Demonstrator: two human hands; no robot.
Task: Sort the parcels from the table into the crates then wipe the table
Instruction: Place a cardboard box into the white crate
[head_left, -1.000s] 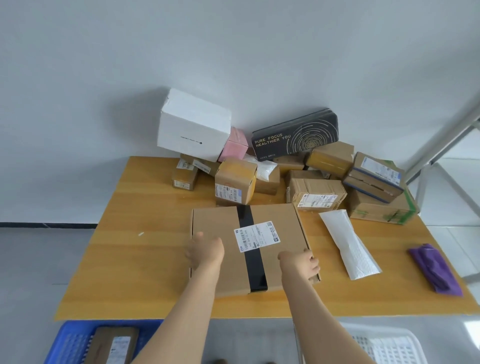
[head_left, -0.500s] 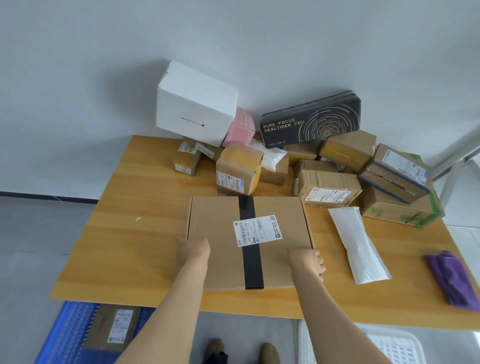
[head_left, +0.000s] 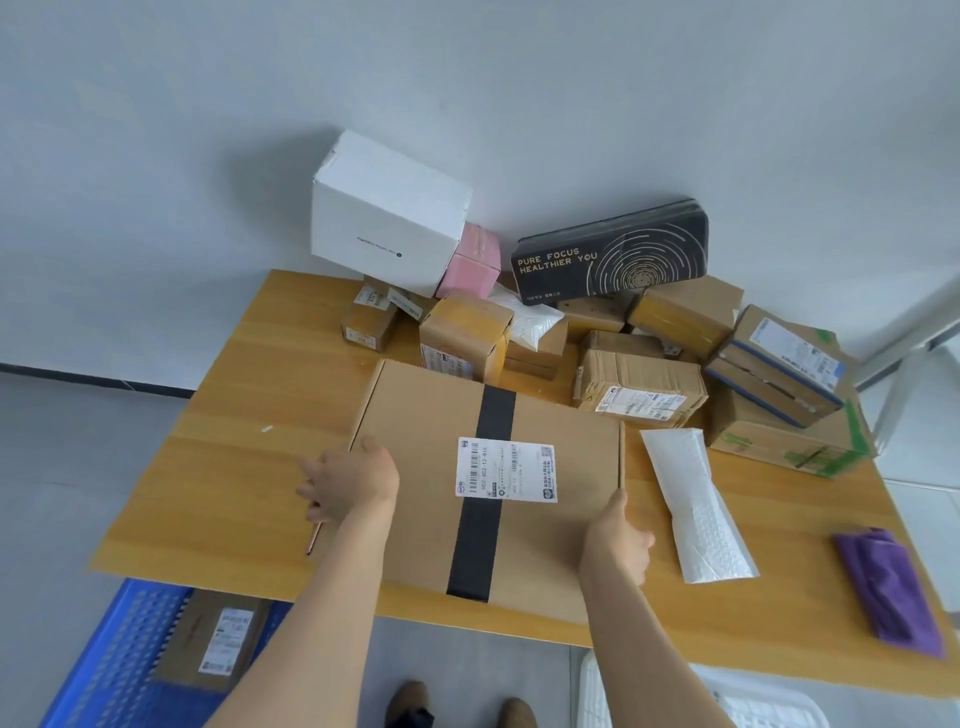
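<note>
A large flat cardboard parcel with a black tape stripe and a white label is tilted up off the wooden table, its near edge over the table's front edge. My left hand grips its left edge. My right hand grips its right edge, thumb along the side. A blue crate at the lower left holds one brown parcel. A white crate shows at the lower right. A purple cloth lies at the table's right end.
Many parcels are piled at the back: a white box, a pink box, a black printed box and several brown cartons. A white bubble mailer lies right of my right hand. My shoes show below.
Both hands have shifted to the side edges of the big flat parcel. It has come toward me and lifted, its near end now over the table's front edge.
</note>
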